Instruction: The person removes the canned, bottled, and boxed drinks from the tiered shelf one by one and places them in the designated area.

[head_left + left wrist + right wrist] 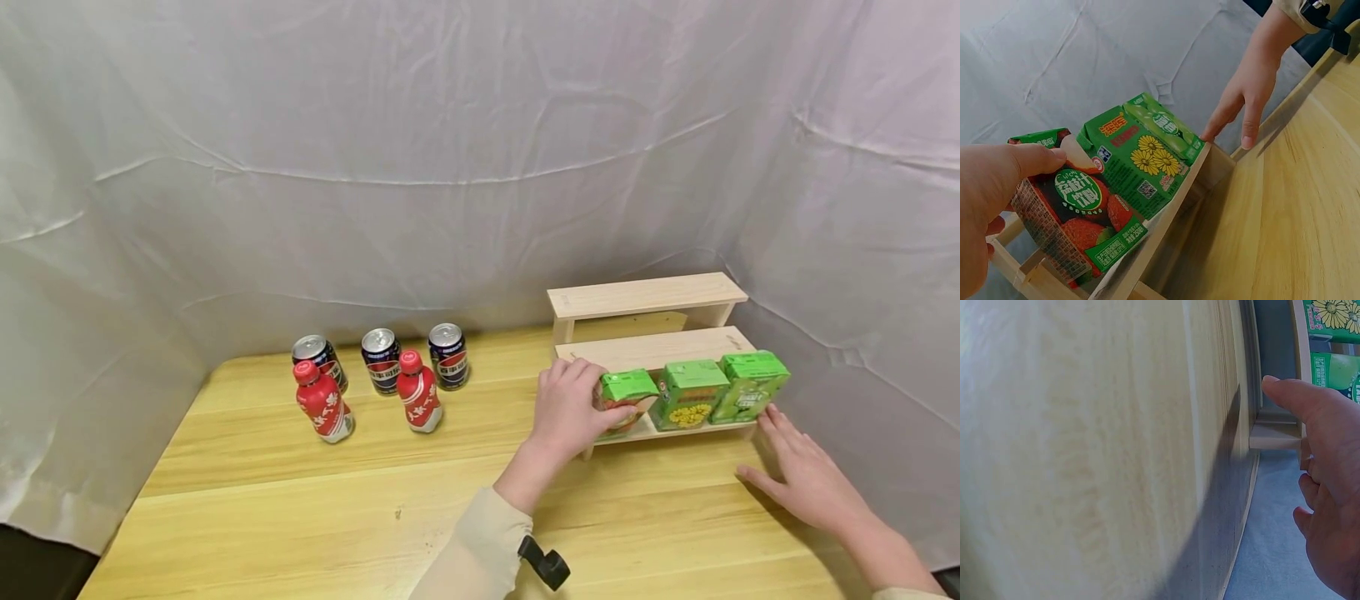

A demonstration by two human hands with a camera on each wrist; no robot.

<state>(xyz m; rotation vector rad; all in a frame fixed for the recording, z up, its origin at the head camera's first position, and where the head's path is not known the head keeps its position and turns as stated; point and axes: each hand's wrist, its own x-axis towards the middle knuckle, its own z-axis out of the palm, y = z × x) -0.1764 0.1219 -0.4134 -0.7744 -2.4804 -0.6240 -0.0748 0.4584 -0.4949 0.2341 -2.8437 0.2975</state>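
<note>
My left hand [567, 406] grips a juice box with red fruit pictures [1088, 203], thumb on its front and fingers behind. The box stands at the left end of the front step of a small wooden shelf [652, 350], leaning a little in the left wrist view. Beside it on that step are a green drink box with yellow flowers [688, 398] and a lighter green drink box [750, 387]. At the step's right end my right hand [813, 483] has its fingers extended, fingertips right at the shelf's corner and thumb held apart.
To the left, two red bottles [324, 404] stand on the wooden table [300, 517] before three dark cola cans [381, 360]. Grey cloth [375, 208] hangs behind and on both sides, close to the shelf's back and right.
</note>
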